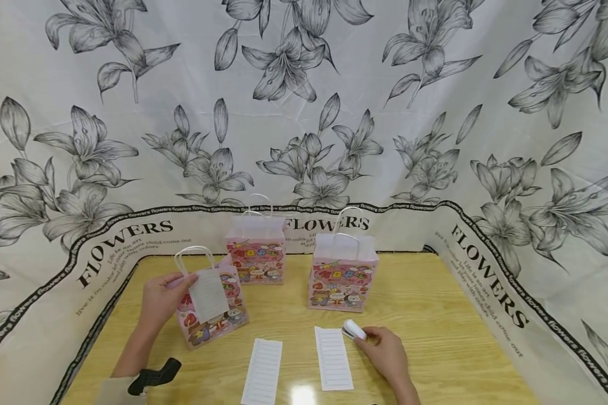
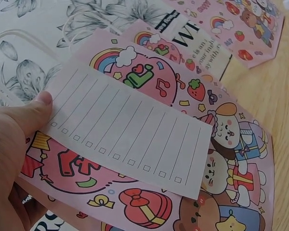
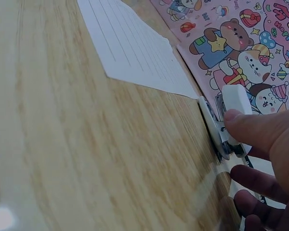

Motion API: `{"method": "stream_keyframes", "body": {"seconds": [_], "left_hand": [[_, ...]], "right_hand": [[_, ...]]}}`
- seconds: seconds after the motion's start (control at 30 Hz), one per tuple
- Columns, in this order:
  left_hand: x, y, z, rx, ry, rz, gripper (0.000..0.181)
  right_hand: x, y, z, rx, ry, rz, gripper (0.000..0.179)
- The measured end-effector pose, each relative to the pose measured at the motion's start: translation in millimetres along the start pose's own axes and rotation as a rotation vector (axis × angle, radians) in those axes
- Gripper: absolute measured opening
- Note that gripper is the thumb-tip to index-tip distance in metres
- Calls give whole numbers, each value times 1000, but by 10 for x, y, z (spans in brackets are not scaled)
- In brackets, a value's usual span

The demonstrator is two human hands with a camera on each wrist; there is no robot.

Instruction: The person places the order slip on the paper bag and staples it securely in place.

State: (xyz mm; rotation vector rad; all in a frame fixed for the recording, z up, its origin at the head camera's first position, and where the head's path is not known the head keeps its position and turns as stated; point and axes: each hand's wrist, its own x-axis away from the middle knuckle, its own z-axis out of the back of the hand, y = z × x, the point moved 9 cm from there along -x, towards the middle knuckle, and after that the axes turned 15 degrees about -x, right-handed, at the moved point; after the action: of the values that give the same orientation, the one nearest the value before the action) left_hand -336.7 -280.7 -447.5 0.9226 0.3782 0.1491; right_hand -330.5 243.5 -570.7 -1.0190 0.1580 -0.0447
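Note:
In the head view my left hand (image 1: 164,298) pinches a lined white paper slip (image 1: 209,298) against the upper edge of a pink gift bag (image 1: 202,333), which leans at the left. The left wrist view shows the slip (image 2: 130,130) with a row of small checkboxes, lying over the bag's cartoon front; my thumb presses on its end. My right hand (image 1: 387,355) holds a small white stapler (image 1: 353,328) low over the table, beside another slip (image 1: 334,360). In the right wrist view, my thumb rests on the stapler's (image 3: 237,100) top.
Two more pink gift bags with white handles stand behind, one at the back middle (image 1: 255,264) and one right of it (image 1: 342,284). A further lined slip (image 1: 262,371) lies near the front of the wooden table (image 1: 436,315). A flower-printed cloth (image 1: 304,140) hangs around the table.

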Motion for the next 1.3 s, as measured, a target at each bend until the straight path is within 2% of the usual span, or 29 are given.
{"method": "stream_keyframes", "body": {"seconds": [0.1, 0.2, 0.27, 0.33, 0.43, 0.53, 0.63, 0.77, 0.83, 0.93, 1.07, 1.17, 1.3], "left_hand": [[-6, 17, 4, 1, -3, -18, 39], [-1, 28, 7, -12, -5, -18, 41], [5, 28, 9, -21, -3, -9, 41], [10, 18, 11, -32, -6, 6, 42], [5, 8, 12, -33, -12, 14, 43], [7, -16, -11, -38, -33, 26, 46], [17, -37, -20, -43, -38, 27, 45], [13, -14, 7, -47, -13, -7, 40], [9, -1, 19, -42, -5, -22, 39], [9, -5, 33, -45, 5, -30, 37], [3, -27, 56, -56, 19, -16, 37], [-10, -48, 43, -60, 16, -3, 39], [-24, -57, 15, -63, 5, 2, 41]], "right_hand": [[-17, -10, -4, -39, 11, 14, 32], [-46, -31, -24, -160, 8, 14, 27], [-61, -38, -57, -310, -12, -22, 27], [-75, -54, -114, -508, -43, -82, 28], [-73, -156, -251, -798, -131, -157, 31], [-21, -356, -402, -1046, -255, -169, 28], [36, -639, -533, -1260, -383, -92, 23], [61, -1080, -685, -1500, -555, 35, 31], [59, -1277, -772, -1561, -623, 41, 30], [38, -1517, -923, -1608, -674, -22, 26], [1, -1781, -1145, -1595, -671, -125, 25], [12, -1919, -1331, -1525, -654, -189, 31], [44, -1985, -1572, -1350, -581, -266, 46]]}}
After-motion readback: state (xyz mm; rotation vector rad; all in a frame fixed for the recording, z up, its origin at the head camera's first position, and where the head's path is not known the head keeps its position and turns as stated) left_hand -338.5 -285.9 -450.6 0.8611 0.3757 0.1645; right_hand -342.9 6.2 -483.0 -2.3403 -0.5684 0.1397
